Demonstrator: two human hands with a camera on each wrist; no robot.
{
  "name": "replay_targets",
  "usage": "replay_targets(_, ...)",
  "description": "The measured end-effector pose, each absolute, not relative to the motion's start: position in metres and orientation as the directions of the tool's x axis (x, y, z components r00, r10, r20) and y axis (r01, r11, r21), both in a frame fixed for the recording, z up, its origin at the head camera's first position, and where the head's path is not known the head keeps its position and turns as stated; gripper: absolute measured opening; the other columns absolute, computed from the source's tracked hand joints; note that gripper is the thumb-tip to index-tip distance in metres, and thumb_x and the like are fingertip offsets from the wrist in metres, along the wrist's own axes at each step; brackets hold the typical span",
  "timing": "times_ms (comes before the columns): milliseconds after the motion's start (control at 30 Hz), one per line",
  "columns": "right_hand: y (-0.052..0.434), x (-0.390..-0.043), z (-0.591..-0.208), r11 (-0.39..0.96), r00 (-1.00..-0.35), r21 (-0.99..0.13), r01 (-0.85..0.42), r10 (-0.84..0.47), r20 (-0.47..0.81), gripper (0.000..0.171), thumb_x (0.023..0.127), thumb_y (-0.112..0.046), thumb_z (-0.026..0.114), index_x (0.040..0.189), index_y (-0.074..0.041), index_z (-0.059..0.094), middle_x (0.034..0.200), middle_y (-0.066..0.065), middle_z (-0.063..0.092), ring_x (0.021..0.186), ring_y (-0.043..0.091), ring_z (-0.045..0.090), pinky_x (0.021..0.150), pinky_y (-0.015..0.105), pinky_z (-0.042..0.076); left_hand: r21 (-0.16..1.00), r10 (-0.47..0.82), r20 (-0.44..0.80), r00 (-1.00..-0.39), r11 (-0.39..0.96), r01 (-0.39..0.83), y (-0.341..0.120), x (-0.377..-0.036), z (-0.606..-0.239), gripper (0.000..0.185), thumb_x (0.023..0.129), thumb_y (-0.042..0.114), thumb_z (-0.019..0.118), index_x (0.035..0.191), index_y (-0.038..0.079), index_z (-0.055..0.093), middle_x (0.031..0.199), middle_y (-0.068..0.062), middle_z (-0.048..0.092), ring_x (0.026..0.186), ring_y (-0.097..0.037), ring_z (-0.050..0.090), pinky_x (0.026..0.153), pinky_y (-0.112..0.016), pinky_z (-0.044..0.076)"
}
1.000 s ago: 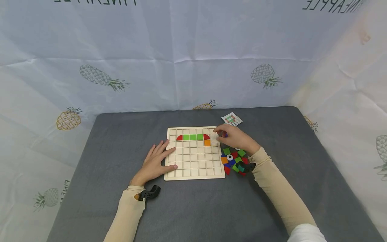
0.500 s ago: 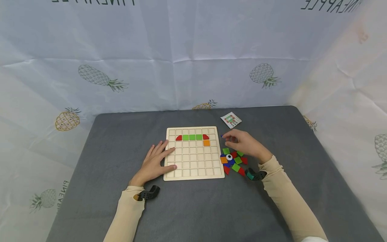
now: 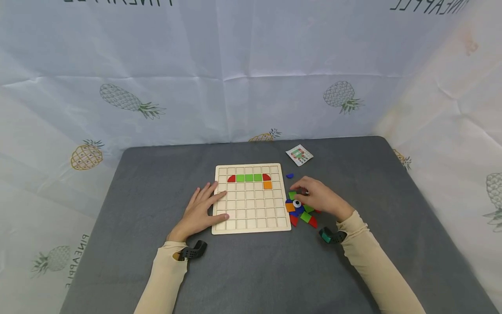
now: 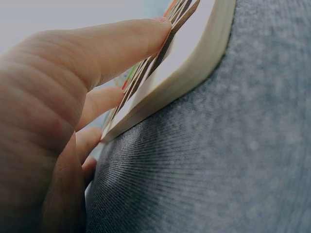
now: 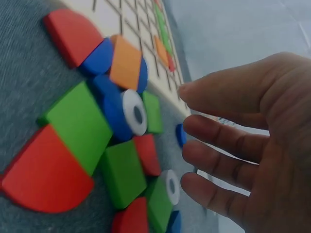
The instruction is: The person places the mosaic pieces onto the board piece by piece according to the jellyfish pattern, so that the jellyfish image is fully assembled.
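My left hand (image 3: 199,213) lies spread over the left edge of a wooden grid board (image 3: 251,220). In the left wrist view the thumb (image 4: 131,46) touches the board's face. Set in the grid are red quarter-round pieces, a row of green squares (image 3: 249,178) and an orange square (image 3: 267,185). My right hand (image 3: 319,197) hovers over a pile of coloured pieces beside the board, with no piece between its loosely bent fingers. In the right wrist view the pile has red quarter-rounds (image 5: 48,172), green squares (image 5: 124,174), blue pieces, an orange square (image 5: 125,63) and white rings (image 5: 134,112).
A blue half-round piece (image 3: 290,175) lies alone on the dark grey table (image 3: 243,270), right of the board. Behind it is a small printed pattern card (image 3: 299,155). White pineapple-print cloth (image 3: 188,109) hangs around the table.
My right hand has come away from the board's upper right corner, set the blue half-round piece down on the table, and moved back over the pile. The left hand has stayed in place.
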State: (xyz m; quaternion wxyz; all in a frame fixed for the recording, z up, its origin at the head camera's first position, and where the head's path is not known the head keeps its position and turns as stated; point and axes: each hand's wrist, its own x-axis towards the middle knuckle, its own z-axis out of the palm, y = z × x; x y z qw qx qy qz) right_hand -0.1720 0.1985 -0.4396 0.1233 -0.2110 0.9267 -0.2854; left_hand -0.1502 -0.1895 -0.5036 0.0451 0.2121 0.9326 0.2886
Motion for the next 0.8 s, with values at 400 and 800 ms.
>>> replay_targets(400,0.202,-0.178,-0.453,0.815,-0.899,-0.51,-0.276,-0.407,-0.164,0.027,0.093,-0.018,0.062,0.118,-0.008,0.067,0.104,0.006,0.057,0.08,0.016,0.048,0.061,0.026,0.045,0.566,0.417,0.024,-0.908,0.743,0.356,-0.189,-0.149,-0.503,0.077,0.082,0.062,0.063,0.148,0.03,0.038,0.162,0.001,0.013,0.151,-0.024,0.005,0.121,-0.049,-0.005)
replay_targets(800,0.216,-0.174,-0.453,0.847,-0.905,-0.443,-0.293,-0.396,-0.157,0.027,0.091,-0.02,0.066,0.114,-0.007,0.069,0.101,0.006,0.061,0.083,0.016,0.052,0.07,0.03,0.047,0.563,0.416,0.023,-0.909,0.746,0.356,-0.189,-0.151,-0.502,0.077,0.082,0.062,0.063,0.148,0.03,0.039,0.162,0.001,0.013,0.151,-0.024,0.006,0.121,-0.048,-0.004)
